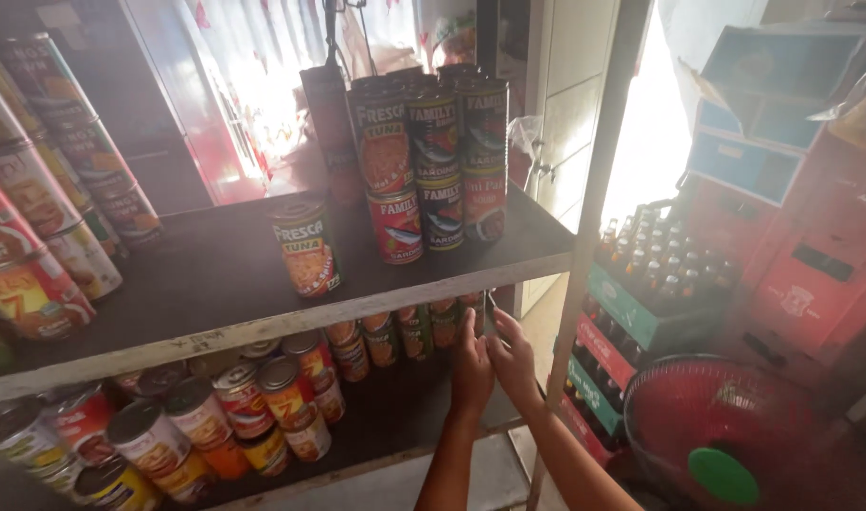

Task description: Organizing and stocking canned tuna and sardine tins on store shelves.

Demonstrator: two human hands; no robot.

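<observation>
While both reach under shelf, left hand [472, 367] and right hand [511, 356] spread, near upright cans [442, 322].

On the upper shelf [215, 274] one can [306, 246] stands alone left of a stacked cluster [438, 161], more cans [291, 388] crowd the lower shelf [395, 416], and bottle crates [641, 303] sit right, behind a fan [726, 435].

Interior dim and hazy; overexposed daylight glares through rear doorway [655, 114] and curtain [253, 85]. Lower shelf [386, 416] shadowed; frame edges bowed, soft.
</observation>
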